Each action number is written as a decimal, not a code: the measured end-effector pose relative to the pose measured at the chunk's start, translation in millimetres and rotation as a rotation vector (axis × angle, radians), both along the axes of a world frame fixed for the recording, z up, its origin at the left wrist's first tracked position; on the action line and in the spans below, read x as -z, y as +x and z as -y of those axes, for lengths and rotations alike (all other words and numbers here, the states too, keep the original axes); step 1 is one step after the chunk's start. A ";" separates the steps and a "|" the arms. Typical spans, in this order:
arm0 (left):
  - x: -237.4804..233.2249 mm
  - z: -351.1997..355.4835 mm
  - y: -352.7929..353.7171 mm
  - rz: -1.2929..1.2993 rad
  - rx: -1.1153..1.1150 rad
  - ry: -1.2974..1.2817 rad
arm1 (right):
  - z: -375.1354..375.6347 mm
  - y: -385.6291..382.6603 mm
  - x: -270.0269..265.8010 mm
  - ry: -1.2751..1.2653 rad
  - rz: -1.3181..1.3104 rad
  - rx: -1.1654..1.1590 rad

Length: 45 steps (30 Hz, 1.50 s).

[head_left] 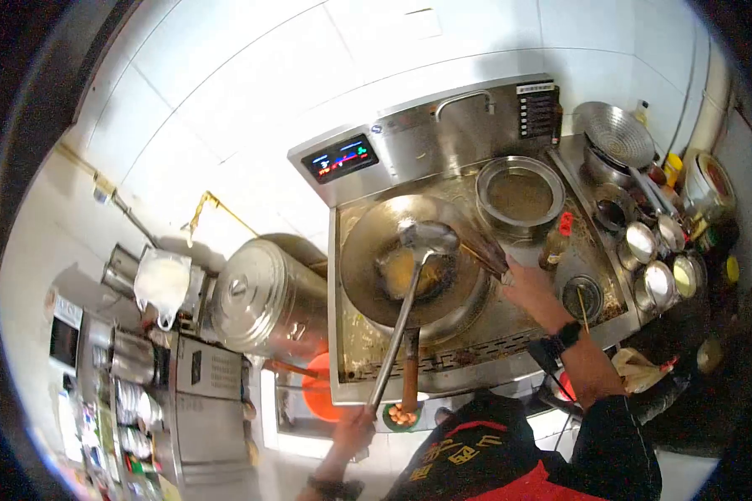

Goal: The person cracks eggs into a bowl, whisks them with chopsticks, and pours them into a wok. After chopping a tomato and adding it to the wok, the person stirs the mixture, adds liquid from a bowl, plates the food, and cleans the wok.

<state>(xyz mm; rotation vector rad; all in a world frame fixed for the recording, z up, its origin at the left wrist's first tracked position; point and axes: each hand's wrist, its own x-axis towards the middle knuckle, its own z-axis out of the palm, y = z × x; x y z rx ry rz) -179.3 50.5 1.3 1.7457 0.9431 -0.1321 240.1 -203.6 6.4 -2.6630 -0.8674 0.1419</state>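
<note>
ladle (398, 327): long steel tool, its bowl over the wok (368, 250); stiff, probably bowl-heavy and grease-slick, so best held at the shaft's far end.
left hand (355, 430): clamped around the ladle's shaft end, below the wok's near rim.
right hand (526, 284): at the wok's right rim, fingers closed on a dark utensil (483, 250).
hidden: the utensil's kind is unclear; the wok's yellowish contents are blurred; the left hand's fingers are hard to make out.

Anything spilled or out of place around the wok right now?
Nothing looks tipped or broken. The stovetop around the wok is splattered with brownish residue, heaviest at its front left. The ladle, gripped by the left hand, rests in the wok.
</note>
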 end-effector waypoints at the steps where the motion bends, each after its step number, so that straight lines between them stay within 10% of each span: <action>1: 2.3 4.1 1.3 0.053 0.034 0.053 | 6.7 -13.6 -18.4 0.093 -0.064 0.071; 6: 5.8 24.6 27.7 0.385 0.518 0.382 | 57.0 -61.7 19.1 0.323 -0.215 0.129; 8: -66.0 66.2 69.5 0.027 0.075 -0.394 | 92.7 -78.4 39.7 0.424 -0.247 0.156; 9: -72.4 74.0 79.1 -0.048 0.124 -0.295 | 110.3 -86.4 51.2 0.450 -0.256 0.164; 14: -0.1 106.4 104.3 0.036 0.406 -0.026 | 170.0 -155.7 47.4 1.108 -1.255 0.633; 18: 59.3 141.9 129.6 0.101 0.431 0.042 | 175.4 -184.3 1.6 1.337 -1.315 0.521; 24: 159.6 203.6 146.0 0.272 0.468 -0.157 | 134.5 -116.7 -28.9 0.465 -0.824 0.221; 28: 169.8 187.6 137.1 0.597 0.988 -0.238 | 18.6 -70.8 -76.9 0.045 -0.414 -0.190; 30: 167.7 159.9 108.1 0.502 0.794 -0.425 | -37.0 -54.3 -71.9 -0.053 -0.315 -0.276; 32: 167.8 119.7 70.8 0.407 0.248 -1.405 | -95.3 -38.5 -50.4 -0.165 -0.319 -0.474; 34: 102.5 70.9 53.4 0.609 -0.248 -1.730 | -167.7 -26.1 -10.7 -0.271 -0.468 -0.537; 40: 49.0 47.5 58.7 0.319 -0.124 -0.967 | -293.4 -9.0 30.7 0.056 -0.346 -0.192; 45: 79.8 54.9 88.7 0.628 -0.345 -1.483 | -213.2 1.0 11.6 -0.404 -0.491 -0.644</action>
